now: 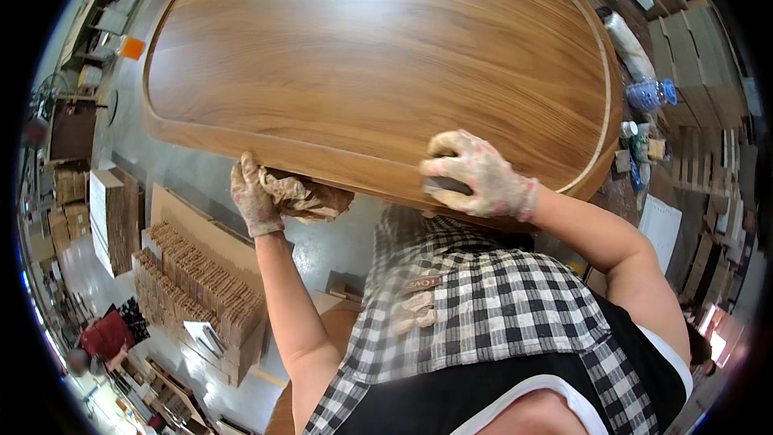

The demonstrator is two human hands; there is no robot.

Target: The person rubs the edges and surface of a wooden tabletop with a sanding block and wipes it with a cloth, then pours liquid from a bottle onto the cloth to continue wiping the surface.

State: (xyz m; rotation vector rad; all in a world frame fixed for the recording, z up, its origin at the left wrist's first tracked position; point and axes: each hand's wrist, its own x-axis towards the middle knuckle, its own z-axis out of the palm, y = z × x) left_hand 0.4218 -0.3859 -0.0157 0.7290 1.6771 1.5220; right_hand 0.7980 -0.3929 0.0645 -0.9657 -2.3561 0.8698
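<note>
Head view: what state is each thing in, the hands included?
Left hand: gloved, closed on brown cloth
Brown cloth: crumpled
Right hand: gloved, curled around a dark block
Dark block: held, partly hidden
Wooden board: lying flat, shiny
Cardboard: stacked
Checked apron: worn

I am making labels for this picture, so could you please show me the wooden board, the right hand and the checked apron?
Wooden board (pixel 378 64): head view, middle of its top.
Right hand (pixel 485 179): head view, back of the glove.
Checked apron (pixel 499 302): head view, its chest part.
</note>
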